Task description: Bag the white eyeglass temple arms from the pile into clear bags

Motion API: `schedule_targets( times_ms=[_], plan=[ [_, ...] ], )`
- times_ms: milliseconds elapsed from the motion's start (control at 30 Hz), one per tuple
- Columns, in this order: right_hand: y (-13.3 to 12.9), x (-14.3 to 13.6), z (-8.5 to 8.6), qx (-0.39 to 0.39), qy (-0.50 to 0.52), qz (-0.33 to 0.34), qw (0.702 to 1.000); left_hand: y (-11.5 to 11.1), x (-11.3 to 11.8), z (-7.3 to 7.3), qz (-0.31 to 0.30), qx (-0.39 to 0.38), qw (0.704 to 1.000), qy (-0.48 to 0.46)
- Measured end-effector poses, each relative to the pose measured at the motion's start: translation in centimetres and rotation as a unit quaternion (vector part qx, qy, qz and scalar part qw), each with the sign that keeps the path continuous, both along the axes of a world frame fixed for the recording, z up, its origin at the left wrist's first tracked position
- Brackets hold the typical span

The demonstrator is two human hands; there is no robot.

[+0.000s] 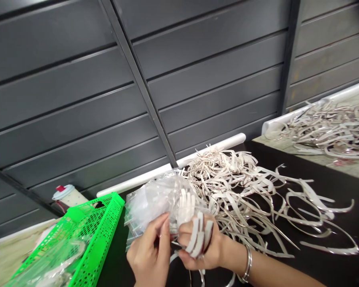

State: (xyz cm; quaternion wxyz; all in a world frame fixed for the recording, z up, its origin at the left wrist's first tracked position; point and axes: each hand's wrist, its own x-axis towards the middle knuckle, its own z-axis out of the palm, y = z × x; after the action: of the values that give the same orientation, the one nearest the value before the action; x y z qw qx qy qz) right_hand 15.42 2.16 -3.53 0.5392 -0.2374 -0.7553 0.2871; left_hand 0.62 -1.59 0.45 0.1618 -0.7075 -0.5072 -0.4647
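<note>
While clamping a few grey-white strips (201, 235) in the right hand (212, 244), pinching at a clear bag (155, 199) with the left hand (151, 255).

Gripping the strips within curled fingers, ends poking out, above the near edge of the black table (272, 153); pressing left thumb and forefinger together, apparently on the bag's edge, though too crumpled to be sure. Working between a green basket (97, 251) by the table's left edge and a tangled pile (236, 183) of similar strips, spreading back to a white tube (116, 186) along the far edge.
</note>
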Motion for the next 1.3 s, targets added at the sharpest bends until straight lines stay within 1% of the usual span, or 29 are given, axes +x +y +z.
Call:
schedule_targets(
  times_ms=[100, 133, 200, 267, 300, 333, 400, 433, 467, 500, 533, 567, 600, 633, 667, 700, 733, 767, 800, 867, 967, 1033, 1067, 1200, 1300],
  plan=[
    [0.4, -0.4, -0.5, 0.112, -0.044, -0.044, 0.992, -0.2, 0.0, 0.1, -0.056, 0.072, 0.991, 0.092],
    [0.5, -0.5, -0.5, 0.11, -0.028, -0.042, 0.993, -0.2, 0.0, 0.2, -0.071, 0.085, 0.988, 0.11],
    [0.4, -0.7, -0.1, 0.049, 0.021, -0.005, 0.999, 0.0, 0.1, 0.3, -0.087, 0.1, 0.984, 0.123],
    [0.2, -1.0, 0.3, -0.062, 0.094, 0.053, 0.992, 0.3, 0.1, 0.3, -0.091, 0.102, 0.982, 0.126],
    [0.2, -1.2, 0.4, -0.131, 0.139, 0.09, 0.978, 0.4, 0.1, 0.3, -0.092, 0.1, 0.983, 0.127],
    [0.2, -1.4, 0.4, -0.204, 0.185, 0.129, 0.953, 0.5, 0.2, 0.3, -0.092, 0.095, 0.983, 0.125],
    [0.3, -1.9, 0.3, -0.325, 0.271, 0.21, 0.881, 0.6, 0.2, 0.1, -0.087, 0.075, 0.987, 0.114],
    [0.4, -2.0, 0.2, -0.362, 0.304, 0.245, 0.846, 0.6, 0.1, 0.0, -0.082, 0.063, 0.989, 0.105],
    [0.5, -2.1, 0.1, -0.381, 0.327, 0.275, 0.82, 0.6, 0.1, 0.0, -0.072, 0.051, 0.992, 0.095],
    [0.6, -2.2, 0.1, -0.385, 0.339, 0.3, 0.804, 0.5, 0.0, -0.1, -0.061, 0.041, 0.994, 0.084],
    [0.7, -2.1, 0.2, -0.377, 0.339, 0.319, 0.801, 0.5, -0.1, -0.1, -0.053, 0.038, 0.995, 0.074],
    [0.8, -2.1, 0.2, -0.358, 0.328, 0.327, 0.811, 0.5, -0.1, -0.1, -0.048, 0.036, 0.996, 0.068],
    [0.9, -1.9, 0.3, -0.331, 0.308, 0.317, 0.834, 0.6, -0.2, -0.1, -0.047, 0.039, 0.996, 0.064],
    [0.9, -1.8, 0.3, -0.29, 0.276, 0.287, 0.87, 0.6, -0.2, -0.1, -0.051, 0.043, 0.996, 0.064],
    [0.9, -1.6, 0.4, -0.236, 0.23, 0.239, 0.913, 0.6, -0.1, 0.0, -0.059, 0.049, 0.995, 0.068],
    [0.9, -1.5, 0.3, -0.171, 0.173, 0.177, 0.954, 0.7, 0.0, 0.0, -0.069, 0.056, 0.993, 0.074],
    [1.0, -1.3, 0.2, -0.103, 0.107, 0.112, 0.983, 0.7, 0.2, 0.0, -0.079, 0.063, 0.992, 0.08],
    [1.0, -1.2, 0.0, -0.036, 0.043, 0.053, 0.997, 0.8, 0.4, 0.0, -0.089, 0.07, 0.99, 0.084],
    [1.0, -1.1, -0.2, 0.021, -0.015, 0.007, 1.0, 0.8, 0.6, 0.0, -0.099, 0.077, 0.988, 0.087],
    [1.1, -1.0, -0.6, 0.094, -0.096, -0.05, 0.99, 0.7, 1.0, -0.1, -0.11, 0.077, 0.987, 0.088],
    [1.4, -0.7, -0.8, 0.159, -0.18, -0.08, 0.968, 0.5, 1.4, -0.3, -0.126, 0.077, 0.985, 0.085],
    [1.6, -0.3, -0.4, 0.173, -0.215, -0.076, 0.958, 0.4, 1.5, -0.4, -0.141, 0.083, 0.983, 0.08],
    [1.7, 0.0, -0.1, 0.167, -0.224, -0.071, 0.958, 0.3, 1.5, -0.4, -0.149, 0.081, 0.982, 0.078],
    [1.9, 0.6, 1.1, 0.124, -0.214, -0.061, 0.967, 0.3, 1.9, -0.9, -0.186, 0.026, 0.978, 0.094],
    [2.0, 0.1, 1.2, 0.13, -0.236, -0.098, 0.958, 0.2, 2.7, -1.8, -0.224, -0.023, 0.967, 0.116]
  ],
)
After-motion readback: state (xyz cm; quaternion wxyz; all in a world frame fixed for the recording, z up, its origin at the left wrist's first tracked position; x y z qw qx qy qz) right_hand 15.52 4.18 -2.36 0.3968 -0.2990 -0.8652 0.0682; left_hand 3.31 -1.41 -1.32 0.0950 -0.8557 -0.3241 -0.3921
